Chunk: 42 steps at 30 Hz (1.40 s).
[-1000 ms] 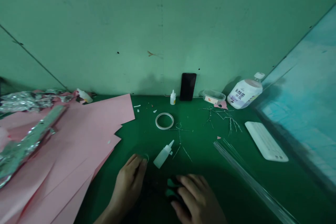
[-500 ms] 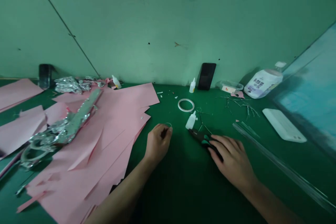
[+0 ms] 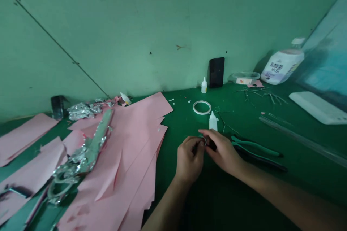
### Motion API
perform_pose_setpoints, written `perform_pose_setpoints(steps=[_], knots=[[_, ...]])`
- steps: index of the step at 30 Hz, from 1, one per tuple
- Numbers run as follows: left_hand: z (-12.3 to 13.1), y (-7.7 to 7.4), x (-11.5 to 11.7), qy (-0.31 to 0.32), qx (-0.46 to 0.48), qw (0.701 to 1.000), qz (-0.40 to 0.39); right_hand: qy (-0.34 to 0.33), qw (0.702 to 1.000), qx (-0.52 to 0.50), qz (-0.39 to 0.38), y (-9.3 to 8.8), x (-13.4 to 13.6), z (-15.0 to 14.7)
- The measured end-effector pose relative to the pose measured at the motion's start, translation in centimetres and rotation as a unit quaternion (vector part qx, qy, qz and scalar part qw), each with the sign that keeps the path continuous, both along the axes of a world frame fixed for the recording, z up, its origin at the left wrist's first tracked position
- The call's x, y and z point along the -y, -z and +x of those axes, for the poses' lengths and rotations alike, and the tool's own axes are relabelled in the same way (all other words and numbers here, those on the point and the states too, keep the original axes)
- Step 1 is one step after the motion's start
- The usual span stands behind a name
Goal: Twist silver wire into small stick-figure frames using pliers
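My left hand point(image 3: 190, 158) pinches a small thin wire loop point(image 3: 205, 140) between thumb and forefinger. From the right, my right hand point(image 3: 223, 151) meets it, its thumb and fingers closed at the same loop, the forefinger reaching past it. The contact between fingertips and wire is partly hidden. Green-handled pliers point(image 3: 257, 148) lie on the table beside my right wrist, out of my grasp. Just beyond my fingers stands a small white squeeze bottle point(image 3: 213, 121), its base hidden by my right hand. Thin bent wires point(image 3: 223, 119) lie to its right.
Pink paper sheets point(image 3: 141, 130) and a foil-wrapped strip point(image 3: 97, 137) cover the left side. Behind are a tape roll point(image 3: 202, 112), another squeeze bottle point(image 3: 204, 86) and a black phone point(image 3: 217, 72). At right lie clear rods point(image 3: 300, 139), a white power bank point(image 3: 317, 107) and a drink bottle point(image 3: 283, 66).
My right hand has let go of the pliers, leaving them on the table, and has moved left to the wire loop in my left hand. The camera view has tilted and shifted.
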<state>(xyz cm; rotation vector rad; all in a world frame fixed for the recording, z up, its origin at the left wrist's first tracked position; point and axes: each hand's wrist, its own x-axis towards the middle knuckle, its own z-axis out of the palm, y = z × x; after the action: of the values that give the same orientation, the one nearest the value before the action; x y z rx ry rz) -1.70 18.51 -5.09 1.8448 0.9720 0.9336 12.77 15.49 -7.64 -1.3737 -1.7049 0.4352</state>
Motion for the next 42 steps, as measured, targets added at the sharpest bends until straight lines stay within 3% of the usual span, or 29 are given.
perform_pose_setpoints(steps=[6, 11, 16, 24, 30, 36, 42], knots=[[-0.1, -0.2, -0.1, -0.076, 0.032, 0.992, -0.094, -0.027, 0.999, -0.025, 0.006, -0.2, -0.1, -0.3], [-0.2, -0.7, 0.1, -0.045, 0.06, 0.979, -0.191, -0.01, 0.998, -0.058, 0.003, -0.3, -0.2, 0.2], [-0.2, -0.8, -0.1, -0.044, 0.138, 0.946, -0.288, -0.02, 0.998, -0.065, -0.018, -0.2, -0.2, 0.4], [0.0, -1.0, 0.0, -0.029, 0.159, 0.939, -0.303, -0.012, 0.999, -0.035, -0.017, 0.1, -0.2, 0.4], [-0.2, -0.7, 0.1, -0.042, 0.255, 0.897, -0.358, -0.01, 1.0, -0.023, 0.016, -0.2, 0.0, 0.4], [-0.8, -0.7, -0.2, 0.028, 0.283, 0.865, -0.414, 0.008, 0.999, -0.02, 0.047, -0.9, 0.4, 0.5], [-0.6, -0.5, -0.1, 0.044, 0.258, 0.886, -0.383, 0.015, 0.999, -0.028, 0.036, -0.9, 0.6, 0.7]])
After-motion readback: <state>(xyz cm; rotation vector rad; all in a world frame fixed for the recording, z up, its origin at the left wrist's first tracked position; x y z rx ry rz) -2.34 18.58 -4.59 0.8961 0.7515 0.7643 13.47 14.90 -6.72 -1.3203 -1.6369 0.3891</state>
